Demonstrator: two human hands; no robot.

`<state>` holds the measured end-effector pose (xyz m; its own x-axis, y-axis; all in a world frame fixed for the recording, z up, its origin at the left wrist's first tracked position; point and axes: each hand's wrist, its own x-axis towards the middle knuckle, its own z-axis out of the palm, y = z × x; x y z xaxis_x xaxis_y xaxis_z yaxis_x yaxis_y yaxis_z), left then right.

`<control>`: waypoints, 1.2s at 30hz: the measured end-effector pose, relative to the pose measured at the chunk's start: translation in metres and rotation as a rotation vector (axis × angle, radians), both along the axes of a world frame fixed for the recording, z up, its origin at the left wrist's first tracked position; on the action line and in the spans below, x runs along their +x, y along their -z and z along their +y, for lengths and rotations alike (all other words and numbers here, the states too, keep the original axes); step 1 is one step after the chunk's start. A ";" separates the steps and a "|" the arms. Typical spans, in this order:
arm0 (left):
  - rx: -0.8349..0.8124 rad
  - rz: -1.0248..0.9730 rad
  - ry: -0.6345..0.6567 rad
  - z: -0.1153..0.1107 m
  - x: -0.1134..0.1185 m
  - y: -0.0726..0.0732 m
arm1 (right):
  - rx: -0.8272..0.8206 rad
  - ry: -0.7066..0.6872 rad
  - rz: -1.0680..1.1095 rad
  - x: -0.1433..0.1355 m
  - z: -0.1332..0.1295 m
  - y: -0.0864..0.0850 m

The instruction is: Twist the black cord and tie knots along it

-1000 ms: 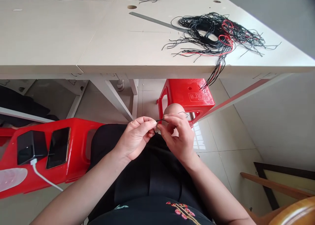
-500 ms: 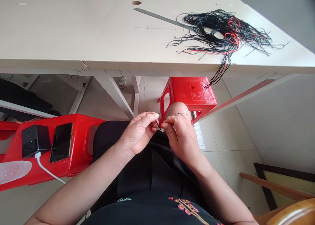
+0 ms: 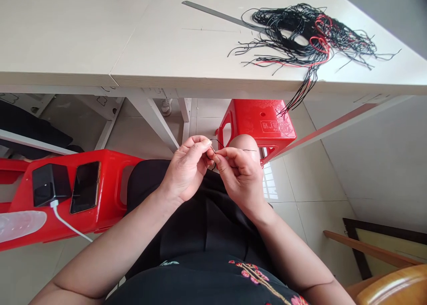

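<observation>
Above my lap, my left hand (image 3: 187,168) pinches a thin black cord (image 3: 218,141) between thumb and forefinger. My right hand (image 3: 240,176) pinches the same cord just to the right, its fingertips nearly touching those of the left. A small loop of the cord arches over the fingertips, and a thin end sticks out past the right hand over my knee. How the cord runs between the fingers is mostly hidden. On the table ahead lies a large bundle of black cords (image 3: 293,38) with some red strands, several ends hanging over the edge.
A metal ruler (image 3: 216,14) lies partly under the bundle on the white table (image 3: 83,38). One red stool (image 3: 256,118) stands under the table. To my left, another red stool (image 3: 110,180) carries a phone (image 3: 85,187) and a black device (image 3: 51,185) with a white cable.
My hands have risen slightly and the right fingertips have come closer to the left ones. The cord loop between them has changed shape. The view has tilted down a little.
</observation>
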<state>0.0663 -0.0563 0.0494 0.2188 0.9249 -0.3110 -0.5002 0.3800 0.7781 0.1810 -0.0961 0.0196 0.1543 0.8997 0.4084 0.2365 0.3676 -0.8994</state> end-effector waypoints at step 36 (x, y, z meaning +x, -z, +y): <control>0.426 0.427 0.020 -0.008 -0.007 0.012 | -0.465 -0.306 0.480 0.036 0.003 0.019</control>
